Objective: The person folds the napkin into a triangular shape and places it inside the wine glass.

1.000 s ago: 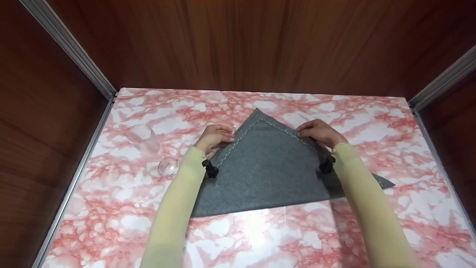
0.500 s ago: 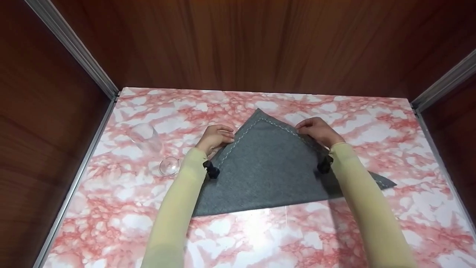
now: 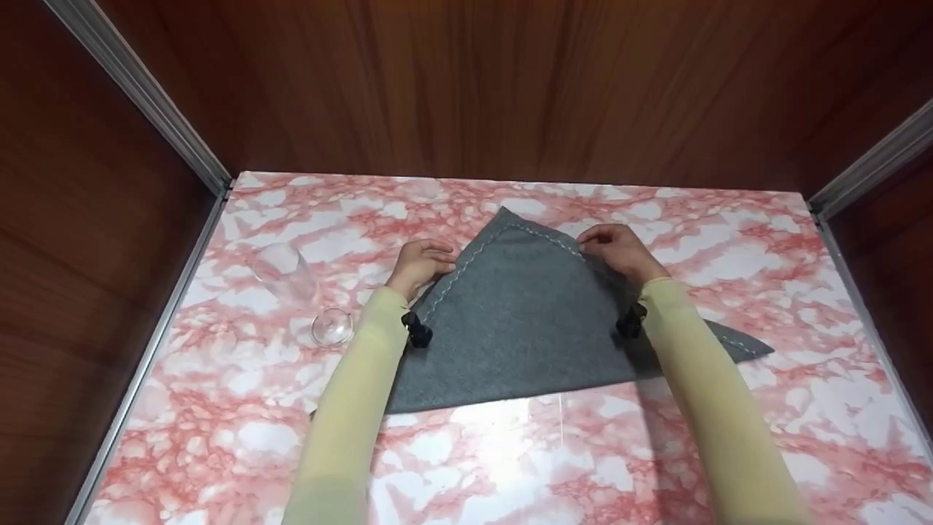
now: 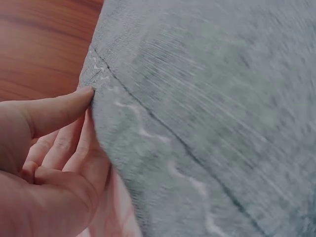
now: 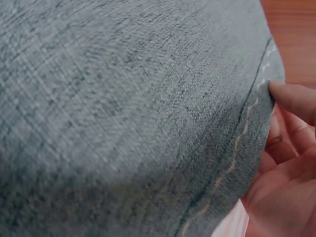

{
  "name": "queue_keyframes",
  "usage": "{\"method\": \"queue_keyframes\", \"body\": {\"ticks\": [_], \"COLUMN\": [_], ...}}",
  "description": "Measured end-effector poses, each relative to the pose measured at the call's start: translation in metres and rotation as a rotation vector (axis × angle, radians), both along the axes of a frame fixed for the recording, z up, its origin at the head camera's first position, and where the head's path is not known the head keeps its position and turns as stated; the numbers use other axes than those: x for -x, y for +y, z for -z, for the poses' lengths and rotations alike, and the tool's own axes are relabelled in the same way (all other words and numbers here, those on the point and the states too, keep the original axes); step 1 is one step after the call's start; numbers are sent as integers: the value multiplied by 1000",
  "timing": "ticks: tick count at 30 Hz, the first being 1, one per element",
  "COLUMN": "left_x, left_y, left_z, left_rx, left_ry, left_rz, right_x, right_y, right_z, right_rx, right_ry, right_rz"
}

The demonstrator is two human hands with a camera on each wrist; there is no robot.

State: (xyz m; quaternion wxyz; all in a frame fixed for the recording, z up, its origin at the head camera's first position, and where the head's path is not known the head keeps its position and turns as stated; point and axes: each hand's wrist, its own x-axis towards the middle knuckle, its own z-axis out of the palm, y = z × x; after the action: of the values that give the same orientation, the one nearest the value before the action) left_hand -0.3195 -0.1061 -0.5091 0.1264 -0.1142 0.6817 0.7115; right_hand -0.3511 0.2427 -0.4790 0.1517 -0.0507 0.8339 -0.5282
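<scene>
A grey cloth (image 3: 510, 313) with a pale stitched line near its border lies folded into a triangle, its point toward the back wall. My left hand (image 3: 421, 264) pinches the left slanted edge; in the left wrist view the thumb (image 4: 64, 108) presses on top with the fingers beneath. On the opposite slanted edge, my right hand (image 3: 618, 251) pinches the cloth the same way, its thumb (image 5: 294, 98) over the stitched border in the right wrist view. One cloth corner sticks out to the right, past the right forearm. The left forearm covers much of the cloth's left end.
Left of the left arm a clear wine glass (image 3: 284, 273) lies on its side, its round foot (image 3: 332, 327) toward me. The table (image 3: 466, 467) has a red and white marbled top. Brown wood panels (image 3: 466, 87) with metal edge strips stand behind and at both sides.
Both hands, still pinching the cloth, have shifted slightly toward the back. The cloth's near edge and right corner have moved back a little with them.
</scene>
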Motion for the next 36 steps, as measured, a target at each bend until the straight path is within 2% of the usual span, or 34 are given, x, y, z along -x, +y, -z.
{"method": "queue_keyframes", "body": {"ticks": [3,8,13,17,23,36], "left_x": [-1,-1,-1,0,-1,-9], "left_y": [2,3,3,1,-4,-13], "left_z": [1,0,1,2,2,-1], "left_rx": [15,19,22,35,58,11], "left_ry": [24,43,53,33,-2,-4], "left_rz": [-2,-3,-1,4,23,42], "right_x": [9,12,13,14,14,6], "right_y": [0,-9,-13,-11,-4,21], "right_z": [12,11,14,17,16,15], "right_rx": [-72,-130,-73,-28,-8,-11], "right_ry": [-21,6,54,25,-83,-86], "right_rz": [12,20,62,96,90,52]}}
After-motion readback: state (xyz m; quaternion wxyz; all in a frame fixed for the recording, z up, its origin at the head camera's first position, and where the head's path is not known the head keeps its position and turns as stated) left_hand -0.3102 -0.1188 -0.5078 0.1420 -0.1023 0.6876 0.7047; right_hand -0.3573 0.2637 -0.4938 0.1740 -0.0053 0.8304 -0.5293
